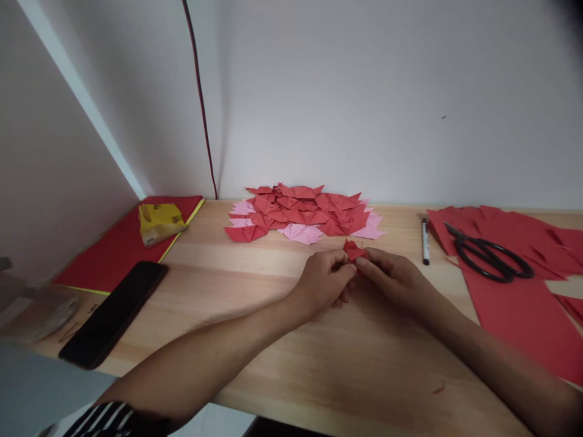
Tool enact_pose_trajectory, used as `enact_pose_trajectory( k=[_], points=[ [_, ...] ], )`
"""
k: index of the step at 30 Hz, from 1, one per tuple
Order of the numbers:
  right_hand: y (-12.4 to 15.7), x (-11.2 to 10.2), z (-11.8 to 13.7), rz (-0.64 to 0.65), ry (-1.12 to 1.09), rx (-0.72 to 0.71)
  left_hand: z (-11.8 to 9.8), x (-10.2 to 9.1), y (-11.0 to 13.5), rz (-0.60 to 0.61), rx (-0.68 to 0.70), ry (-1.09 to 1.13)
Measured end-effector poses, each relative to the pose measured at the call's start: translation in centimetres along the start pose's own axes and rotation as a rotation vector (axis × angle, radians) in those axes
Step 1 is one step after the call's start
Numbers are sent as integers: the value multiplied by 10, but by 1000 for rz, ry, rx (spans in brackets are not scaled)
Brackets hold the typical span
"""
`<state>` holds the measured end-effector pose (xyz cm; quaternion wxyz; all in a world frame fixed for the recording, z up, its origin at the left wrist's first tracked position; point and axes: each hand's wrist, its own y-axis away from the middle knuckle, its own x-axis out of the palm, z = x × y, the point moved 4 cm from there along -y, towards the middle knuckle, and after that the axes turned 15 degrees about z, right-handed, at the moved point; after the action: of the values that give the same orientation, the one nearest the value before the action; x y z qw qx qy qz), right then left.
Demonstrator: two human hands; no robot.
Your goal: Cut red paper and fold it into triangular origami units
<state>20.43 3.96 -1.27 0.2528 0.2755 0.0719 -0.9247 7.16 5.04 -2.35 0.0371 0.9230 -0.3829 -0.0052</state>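
Small folded red paper piece (353,250): mid-tabletop, pinched jointly by fingertips of left hand (324,281) and right hand (392,277). Heap of red and pink folded pieces (303,212): behind, near the tabletop's (282,328) far edge. Black scissors (492,260) on red sheets (523,291), pen (425,241): right edge.

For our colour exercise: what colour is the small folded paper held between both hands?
The folded paper is red; head view shows it.

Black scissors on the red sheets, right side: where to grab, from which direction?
Take the scissors by their handle loops, coming from above on the near right. They lie flat on the red sheets, blades seemingly closed and pointing up-left toward the pen, so the loops sit at the lower-right end, clear of the tips.
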Motion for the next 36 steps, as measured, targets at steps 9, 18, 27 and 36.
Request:
enact_pose_trajectory(
  k=[9,18,27,36],
  points=[
    [4,-2,1,-6,12,2,-4,0,0,6,26,28],
    [2,-5,-2,-55,11,26,-2,-1,4,-51,-8,-43],
    [5,-10,-8,-74,6,101,1,0,-1,79,-18,48],
    [4,-9,-8,-105,92,67,0,-1,-2,44,-51,57]
  ],
)
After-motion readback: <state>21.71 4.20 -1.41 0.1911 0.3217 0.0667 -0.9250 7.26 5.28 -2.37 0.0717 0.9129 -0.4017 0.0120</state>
